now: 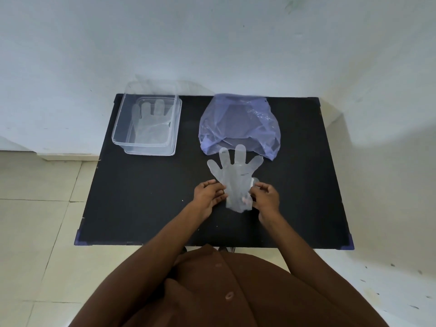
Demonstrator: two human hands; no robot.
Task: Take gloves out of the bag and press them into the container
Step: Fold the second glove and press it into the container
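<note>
A clear plastic glove [233, 173] lies flat on the black table [146, 197], its fingers pointing away from me and overlapping the bag's near edge. My left hand [208, 193] pinches the glove's cuff on the left side, and my right hand [265, 195] pinches it on the right. Behind the glove sits a crumpled purple plastic bag [240, 125]. At the back left stands a clear rectangular container [118, 135] with another clear glove [151, 123] lying flat inside it.
The table stands against a white wall [212, 43], with tiled floor [35, 208] to its left and right. My brown buttoned garment [224, 291] fills the lower part of the view.
</note>
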